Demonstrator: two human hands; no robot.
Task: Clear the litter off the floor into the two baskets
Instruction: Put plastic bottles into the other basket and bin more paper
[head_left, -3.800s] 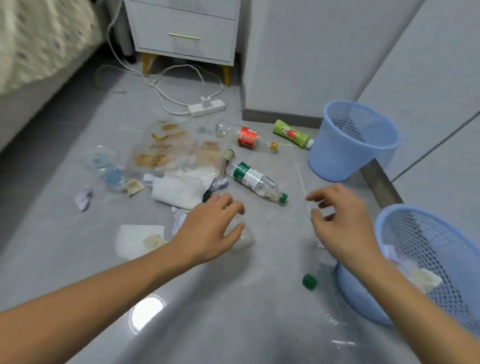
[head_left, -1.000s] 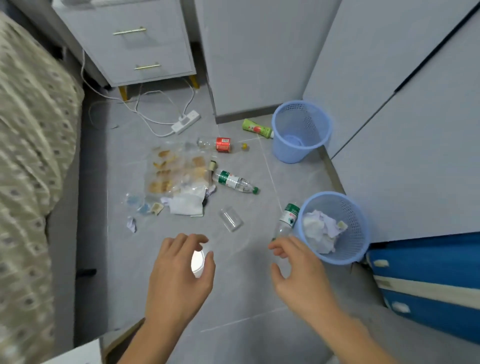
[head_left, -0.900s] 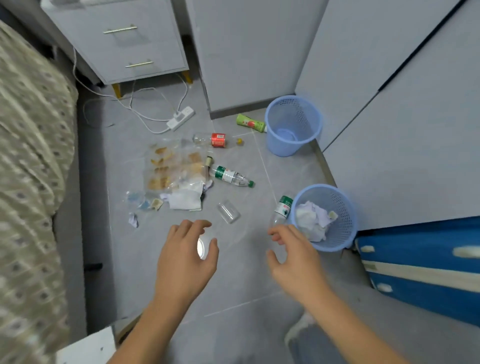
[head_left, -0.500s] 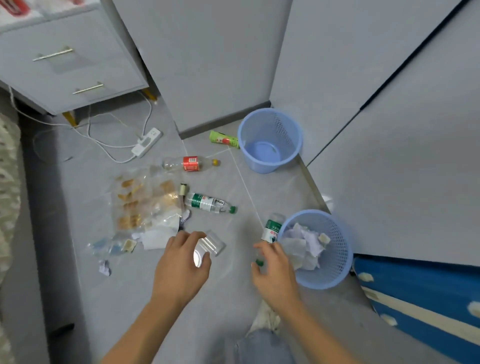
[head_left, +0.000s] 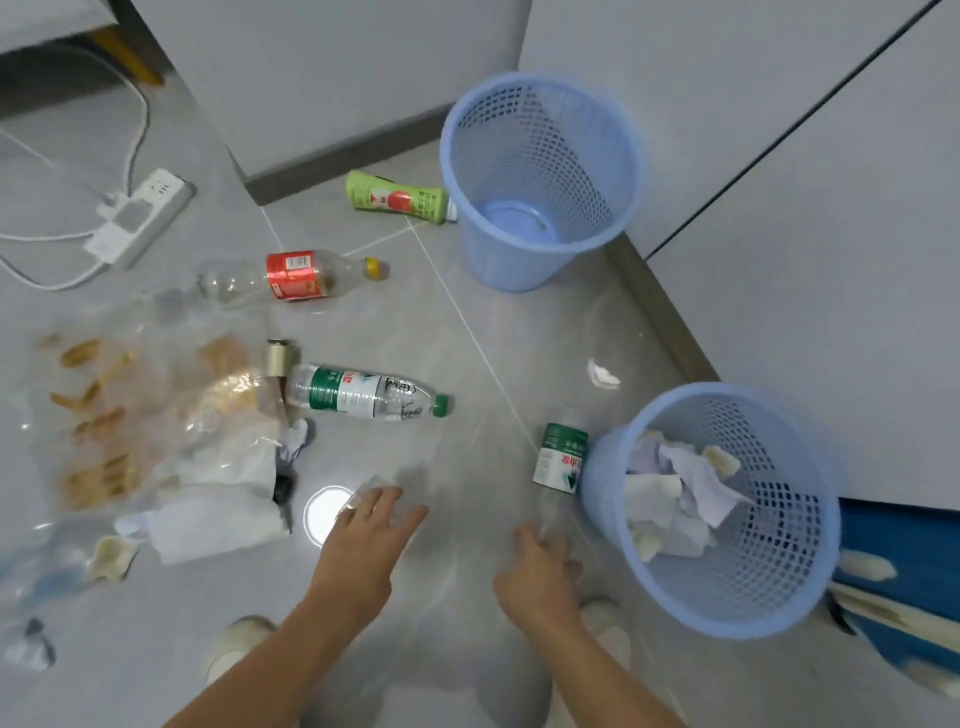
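Observation:
My left hand (head_left: 363, 545) reaches down with straight fingers onto a clear plastic cup (head_left: 375, 491) lying on the floor. My right hand (head_left: 540, 571) is low at the bottom end of a clear green-labelled bottle (head_left: 561, 457) that leans against the near blue basket (head_left: 727, 597); its fingers curl downward and I cannot tell whether they hold anything. The near basket holds crumpled paper. The far blue basket (head_left: 498, 260) has nothing in it. Three more bottles lie on the floor: green-labelled water (head_left: 363, 397), red-labelled (head_left: 291, 275), green juice (head_left: 400, 200).
A clear bag with crumbs (head_left: 130, 415) and white tissue (head_left: 218, 519) lie at the left, a paper scrap (head_left: 602, 374) between the baskets. A power strip (head_left: 135, 218) with cables sits far left. Grey cabinet walls stand behind and right, a blue box (head_left: 909, 571) beside the near basket.
The view has dropped closer to the floor. My left hand has reached forward onto the clear cup, and my right hand has moved down to the bottle beside the near basket.

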